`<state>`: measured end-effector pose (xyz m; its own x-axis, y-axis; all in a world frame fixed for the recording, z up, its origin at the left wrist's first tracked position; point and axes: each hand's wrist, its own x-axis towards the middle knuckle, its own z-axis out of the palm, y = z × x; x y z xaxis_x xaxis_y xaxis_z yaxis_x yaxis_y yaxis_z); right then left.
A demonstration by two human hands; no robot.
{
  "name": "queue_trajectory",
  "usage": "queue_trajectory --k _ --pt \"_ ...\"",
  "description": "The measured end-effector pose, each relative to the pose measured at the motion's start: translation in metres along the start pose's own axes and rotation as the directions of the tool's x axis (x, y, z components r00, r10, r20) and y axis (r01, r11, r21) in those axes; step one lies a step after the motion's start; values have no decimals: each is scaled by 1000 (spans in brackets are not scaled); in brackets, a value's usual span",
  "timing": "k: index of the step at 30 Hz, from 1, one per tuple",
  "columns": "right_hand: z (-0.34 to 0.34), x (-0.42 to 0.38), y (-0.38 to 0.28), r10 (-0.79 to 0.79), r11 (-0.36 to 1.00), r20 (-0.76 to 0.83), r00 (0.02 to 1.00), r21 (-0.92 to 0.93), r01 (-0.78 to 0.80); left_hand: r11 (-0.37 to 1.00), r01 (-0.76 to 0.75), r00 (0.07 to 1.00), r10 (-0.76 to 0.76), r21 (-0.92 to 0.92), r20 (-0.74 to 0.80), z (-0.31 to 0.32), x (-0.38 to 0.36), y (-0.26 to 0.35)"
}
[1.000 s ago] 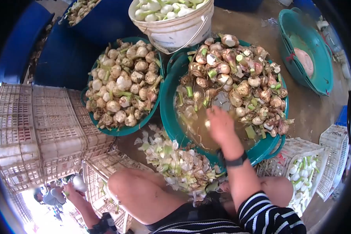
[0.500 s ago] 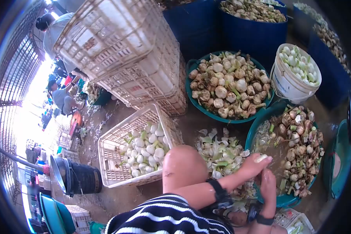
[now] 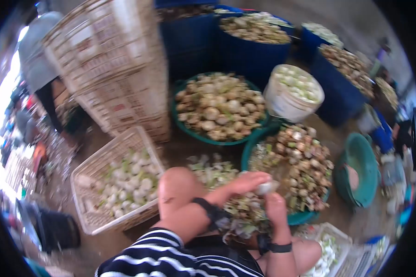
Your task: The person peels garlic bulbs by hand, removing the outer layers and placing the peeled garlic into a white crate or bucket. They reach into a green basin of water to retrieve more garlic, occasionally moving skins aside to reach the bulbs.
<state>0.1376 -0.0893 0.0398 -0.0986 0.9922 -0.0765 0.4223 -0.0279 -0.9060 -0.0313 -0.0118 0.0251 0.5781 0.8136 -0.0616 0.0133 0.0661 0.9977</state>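
Left hand (image 3: 246, 183), fingers curled round a white bulb (image 3: 266, 187), right hand (image 3: 276, 210), grip too blurred to tell, peelings (image 3: 246, 211) half-hidden below, green tub (image 3: 304, 218) alongside

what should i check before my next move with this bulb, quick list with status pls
1. Bulb held: ok, the left hand has it.
2. Right hand touching it: cannot tell, it is very close but blurred.
3. Bulb free of skin: cannot tell, it looks pale but is too blurred.
4. Room in the crate: ok, its bulbs lie below the rim.
5. Room in the white bucket: not ok, it looks filled nearly to its rim.
6. Floor clear between the legs: not ok, loose skins are heaped there.
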Motion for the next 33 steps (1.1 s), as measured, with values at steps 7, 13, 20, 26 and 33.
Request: queue_trajectory --k 7,13,20,26,33 --pt "5 0 3 238 821 -227 944 566 -71 667 -367 929 301 649 216 21 -23 41" --pt "-1 1 1 375 609 -34 926 762 -219 296 -426 847 464 855 261 33 -34 53" --pt "4 -27 -6 238 552 -57 970 829 -87 933 -272 880 142 -235 -454 52 -26 11" --pt "-13 -58 -19 241 520 -57 969 850 -79 506 9 945 -286 -862 -158 44 -33 30" --pt "-38 -31 -11 209 240 -41 977 971 -11 664 103 928 -332 -740 -168 60 -24 -3"
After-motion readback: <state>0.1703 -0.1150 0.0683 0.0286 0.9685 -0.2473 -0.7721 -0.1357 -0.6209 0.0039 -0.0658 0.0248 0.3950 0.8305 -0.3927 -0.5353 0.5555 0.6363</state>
